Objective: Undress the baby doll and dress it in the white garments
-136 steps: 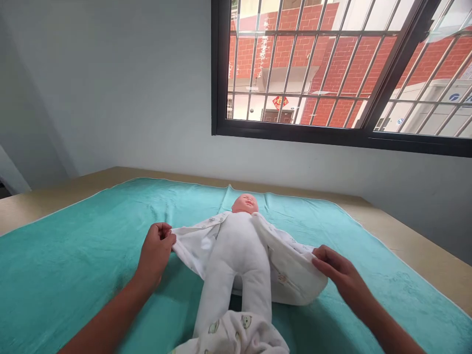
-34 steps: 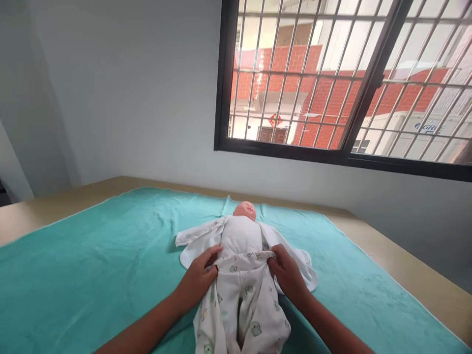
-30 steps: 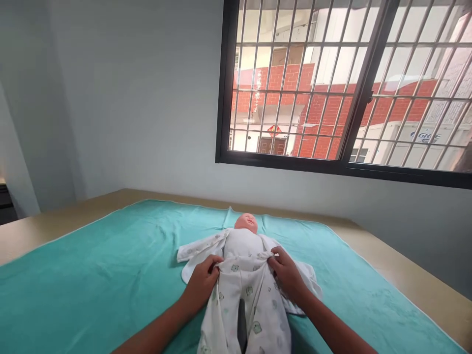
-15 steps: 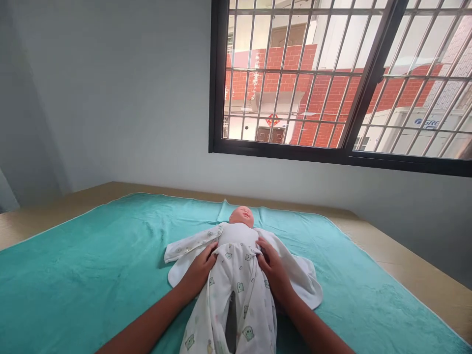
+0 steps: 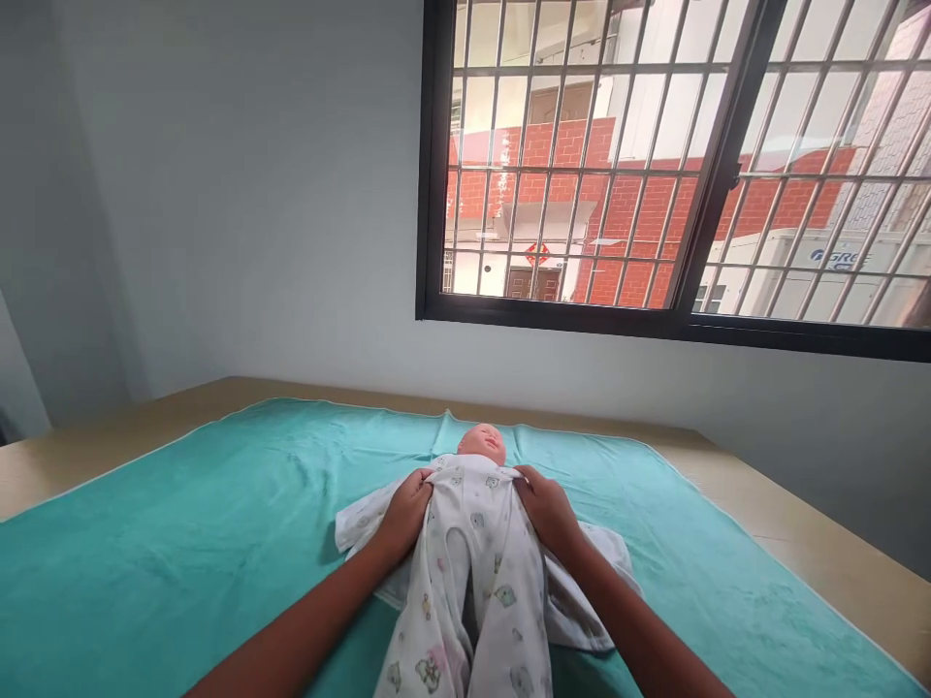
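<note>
A baby doll (image 5: 482,443) lies on its back, head toward the wall, in a white top whose sleeves and flaps spread out to both sides. White baby pants (image 5: 476,533) with small animal prints cover its front up to the chest, their legs running toward me. My left hand (image 5: 405,514) is closed on the left end of the waistband. At the right end, my right hand (image 5: 551,509) grips the waistband too, fingers curled over the edge. The doll's body and legs are hidden under the pants.
A turquoise blanket (image 5: 218,543) lies spread under the doll on a light wooden table (image 5: 821,543). Behind it stands a grey wall (image 5: 276,213) with a dark-framed, barred window (image 5: 582,315) at the upper right.
Both hands have pulled the waistband up from the doll's belly to its chest, and the fingers have closed on its edge. The view has tilted up slightly.
</note>
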Demonstrator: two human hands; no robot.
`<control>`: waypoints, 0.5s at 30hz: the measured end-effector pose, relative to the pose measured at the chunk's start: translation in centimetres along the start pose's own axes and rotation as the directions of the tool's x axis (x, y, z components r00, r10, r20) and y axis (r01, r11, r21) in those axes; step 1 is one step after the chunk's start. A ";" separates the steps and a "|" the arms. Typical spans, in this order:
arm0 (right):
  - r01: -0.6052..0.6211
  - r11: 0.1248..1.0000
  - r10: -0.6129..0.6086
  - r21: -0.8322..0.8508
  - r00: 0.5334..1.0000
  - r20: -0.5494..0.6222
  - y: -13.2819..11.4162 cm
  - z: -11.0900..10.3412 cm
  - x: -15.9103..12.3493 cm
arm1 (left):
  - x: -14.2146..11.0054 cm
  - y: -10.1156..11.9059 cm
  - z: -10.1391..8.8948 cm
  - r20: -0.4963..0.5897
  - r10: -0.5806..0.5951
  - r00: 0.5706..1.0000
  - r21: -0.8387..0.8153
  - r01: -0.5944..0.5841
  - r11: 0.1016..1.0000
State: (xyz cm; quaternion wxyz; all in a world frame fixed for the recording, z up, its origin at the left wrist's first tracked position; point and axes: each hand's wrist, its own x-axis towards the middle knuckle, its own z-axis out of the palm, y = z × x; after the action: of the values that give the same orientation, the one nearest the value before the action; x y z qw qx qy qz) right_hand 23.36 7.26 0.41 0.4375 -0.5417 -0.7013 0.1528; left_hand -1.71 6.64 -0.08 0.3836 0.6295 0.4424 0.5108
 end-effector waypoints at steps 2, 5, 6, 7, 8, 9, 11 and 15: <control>-0.054 0.992 0.061 0.113 0.996 -0.057 1.0 0.9 0.7 | 0.1 -0.9 0.4 -0.015 -0.022 1.000 -0.052 0.021 0.998; -0.090 0.981 0.103 0.174 0.992 -0.066 2.3 2.1 0.5 | -0.5 -1.9 1.1 -0.038 -0.023 0.999 -0.100 0.019 0.995; -0.101 0.979 0.113 0.180 0.992 -0.059 2.5 2.4 0.2 | -0.7 -2.1 1.2 -0.040 -0.024 0.999 -0.107 0.020 0.994; -0.103 0.978 0.116 0.184 0.992 -0.059 2.6 2.6 -0.1 | -0.9 -2.1 1.2 -0.034 -0.036 0.999 -0.111 0.032 0.993; -0.096 0.978 0.111 0.187 0.992 -0.067 2.7 2.8 -0.4 | -1.0 -2.0 1.1 -0.023 -0.056 0.998 -0.117 0.053 0.992; -0.082 0.978 0.099 0.191 0.992 -0.078 2.6 2.9 -0.7 | -1.1 -1.9 1.0 -0.008 -0.084 0.996 -0.125 0.083 0.989; -0.046 0.978 0.068 0.204 0.992 -0.103 2.4 2.9 -1.1 | -1.1 -1.6 0.4 0.030 -0.127 0.992 -0.137 0.130 0.982; -0.005 0.973 0.024 0.231 0.996 -0.082 1.8 2.5 -1.6 | -1.2 -1.2 -1.0 0.153 -0.147 0.977 -0.163 0.172 0.972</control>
State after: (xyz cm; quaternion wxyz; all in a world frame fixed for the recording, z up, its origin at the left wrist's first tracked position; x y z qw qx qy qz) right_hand 22.62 7.17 -2.96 0.5254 -0.4983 -0.6558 0.2135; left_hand -2.99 5.91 -1.35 0.5074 0.5900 0.4169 0.4698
